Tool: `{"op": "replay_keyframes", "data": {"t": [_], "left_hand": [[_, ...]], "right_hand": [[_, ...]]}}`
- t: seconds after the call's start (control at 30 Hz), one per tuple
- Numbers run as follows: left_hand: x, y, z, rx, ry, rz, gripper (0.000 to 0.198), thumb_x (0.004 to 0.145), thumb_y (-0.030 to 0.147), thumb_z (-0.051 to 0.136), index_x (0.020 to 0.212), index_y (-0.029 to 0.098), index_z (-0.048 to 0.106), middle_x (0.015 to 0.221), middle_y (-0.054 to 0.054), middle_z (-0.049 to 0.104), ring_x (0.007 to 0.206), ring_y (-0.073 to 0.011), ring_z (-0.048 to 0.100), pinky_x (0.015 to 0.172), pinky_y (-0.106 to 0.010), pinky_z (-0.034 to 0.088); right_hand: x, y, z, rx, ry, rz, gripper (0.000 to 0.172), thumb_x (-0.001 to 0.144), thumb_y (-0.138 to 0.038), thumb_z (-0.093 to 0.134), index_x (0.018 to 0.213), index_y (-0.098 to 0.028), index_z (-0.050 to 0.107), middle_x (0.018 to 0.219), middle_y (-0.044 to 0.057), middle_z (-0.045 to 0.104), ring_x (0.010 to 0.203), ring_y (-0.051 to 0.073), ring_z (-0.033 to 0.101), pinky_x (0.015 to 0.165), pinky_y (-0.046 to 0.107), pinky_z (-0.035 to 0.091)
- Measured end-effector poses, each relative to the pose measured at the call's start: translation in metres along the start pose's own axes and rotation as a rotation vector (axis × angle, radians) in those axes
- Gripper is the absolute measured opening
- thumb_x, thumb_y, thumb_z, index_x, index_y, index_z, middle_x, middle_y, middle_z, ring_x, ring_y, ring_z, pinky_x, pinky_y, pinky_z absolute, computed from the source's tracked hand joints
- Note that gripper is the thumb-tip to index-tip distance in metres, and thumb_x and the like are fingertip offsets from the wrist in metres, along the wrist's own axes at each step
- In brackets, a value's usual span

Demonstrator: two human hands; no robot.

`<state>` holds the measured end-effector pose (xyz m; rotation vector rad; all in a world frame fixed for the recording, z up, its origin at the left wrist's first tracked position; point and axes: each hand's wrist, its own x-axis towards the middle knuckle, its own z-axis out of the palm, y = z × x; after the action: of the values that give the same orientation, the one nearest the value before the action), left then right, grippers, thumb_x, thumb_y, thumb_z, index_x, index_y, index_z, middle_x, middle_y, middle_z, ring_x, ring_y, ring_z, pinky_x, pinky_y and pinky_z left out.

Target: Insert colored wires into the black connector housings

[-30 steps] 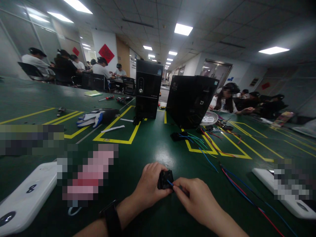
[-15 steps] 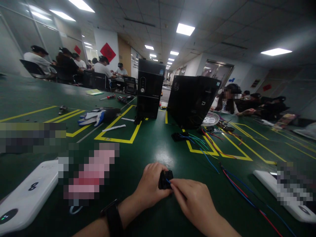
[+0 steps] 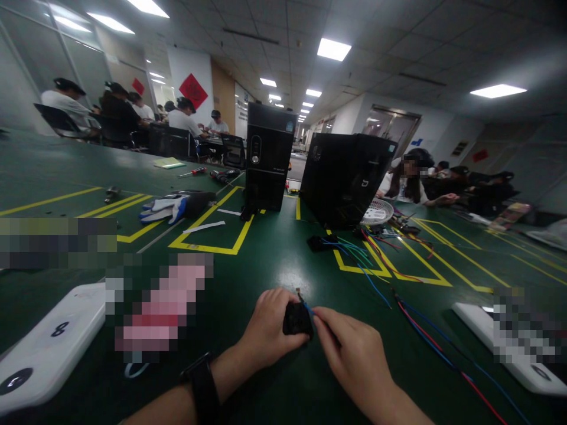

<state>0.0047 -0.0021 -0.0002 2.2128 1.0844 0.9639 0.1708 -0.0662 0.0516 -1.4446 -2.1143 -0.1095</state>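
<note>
My left hand (image 3: 268, 330) is wrapped round a small black connector block (image 3: 297, 319) held just above the green table (image 3: 266, 248). A thin blue wire (image 3: 307, 306) runs into the block, and a short metal-tipped end pokes out above it. My right hand (image 3: 352, 354) pinches that blue wire right beside the block. A black watch (image 3: 200, 386) sits on my left wrist. Both hands are low in the centre of the view.
Two black computer towers (image 3: 268, 156) (image 3: 348, 177) stand ahead. Loose red, blue and green wires (image 3: 376, 265) trail to the right with a white basket (image 3: 376, 211). Work gloves (image 3: 170, 206) lie left. White devices (image 3: 48, 348) (image 3: 522, 348) flank me. People sit at the far tables.
The connector block has been turned in my left hand, and a wire end now pokes out above it. My right hand stays pinched on the blue wire.
</note>
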Motion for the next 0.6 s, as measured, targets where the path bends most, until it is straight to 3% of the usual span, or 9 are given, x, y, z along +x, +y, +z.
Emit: {"op": "replay_keyframes", "data": {"t": [0.1, 0.2, 0.3, 0.4, 0.5, 0.57, 0.6], "left_hand": [[0.0, 0.001, -0.003, -0.017, -0.017, -0.025, 0.041, 0.06, 0.028, 0.075, 0.094, 0.023, 0.052, 0.093, -0.002, 0.057, 0.091, -0.0246, 0.052, 0.083, -0.039, 0.038], [0.0, 0.002, -0.005, -0.034, -0.034, -0.053, 0.043, 0.061, 0.029, 0.076, 0.095, 0.023, 0.052, 0.095, -0.002, 0.057, 0.092, -0.0243, 0.052, 0.084, -0.04, 0.038], [0.0, 0.002, -0.006, -0.042, -0.036, -0.066, 0.043, 0.06, 0.028, 0.076, 0.095, 0.023, 0.052, 0.095, -0.001, 0.056, 0.092, -0.024, 0.052, 0.084, -0.039, 0.038], [0.001, 0.001, -0.005, -0.048, -0.02, -0.062, 0.044, 0.059, 0.027, 0.077, 0.096, 0.023, 0.052, 0.096, -0.002, 0.057, 0.093, -0.024, 0.052, 0.084, -0.039, 0.038], [0.001, 0.0, -0.004, -0.046, -0.008, -0.049, 0.044, 0.06, 0.026, 0.076, 0.096, 0.023, 0.052, 0.096, -0.001, 0.057, 0.093, -0.0241, 0.052, 0.084, -0.039, 0.037], [0.001, 0.0, -0.004, -0.043, -0.011, -0.046, 0.043, 0.06, 0.026, 0.076, 0.096, 0.023, 0.052, 0.096, -0.001, 0.057, 0.093, -0.0241, 0.051, 0.084, -0.039, 0.037], [0.001, 0.0, -0.004, -0.042, -0.015, -0.049, 0.043, 0.06, 0.027, 0.077, 0.096, 0.023, 0.053, 0.096, -0.001, 0.057, 0.092, -0.0241, 0.051, 0.084, -0.039, 0.037]], "right_hand": [[0.002, 0.008, -0.015, 0.021, 0.352, 0.012, 0.018, 0.087, -0.019, 0.054, 0.102, -0.019, 0.063, 0.084, 0.004, 0.07, 0.067, 0.014, 0.065, 0.064, 0.024, 0.049], [0.007, 0.017, -0.033, 0.077, 0.715, 0.203, 0.024, 0.085, -0.022, 0.058, 0.108, -0.018, 0.061, 0.073, 0.001, 0.064, 0.055, 0.012, 0.058, 0.054, 0.024, 0.047], [0.016, 0.027, -0.048, 0.274, 0.877, 0.316, 0.027, 0.086, -0.028, 0.057, 0.111, -0.017, 0.058, 0.066, -0.002, 0.055, 0.049, 0.011, 0.052, 0.047, 0.023, 0.044], [0.032, 0.043, -0.055, 0.267, 0.742, 0.36, 0.028, 0.085, -0.035, 0.056, 0.106, -0.016, 0.061, 0.065, -0.002, 0.056, 0.048, 0.011, 0.051, 0.044, 0.022, 0.042], [0.054, 0.065, -0.052, 0.02, 0.417, 0.309, 0.03, 0.086, -0.04, 0.052, 0.098, -0.017, 0.066, 0.07, 0.003, 0.064, 0.056, 0.014, 0.058, 0.051, 0.024, 0.045], [0.074, 0.08, -0.044, -0.225, 0.171, 0.294, 0.033, 0.09, -0.038, 0.043, 0.102, -0.019, 0.067, 0.08, 0.005, 0.069, 0.067, 0.016, 0.063, 0.058, 0.025, 0.046], [0.084, 0.086, -0.039, -0.281, 0.108, 0.3, 0.032, 0.089, -0.037, 0.044, 0.103, -0.02, 0.068, 0.083, 0.005, 0.071, 0.071, 0.018, 0.064, 0.06, 0.025, 0.046]]}}
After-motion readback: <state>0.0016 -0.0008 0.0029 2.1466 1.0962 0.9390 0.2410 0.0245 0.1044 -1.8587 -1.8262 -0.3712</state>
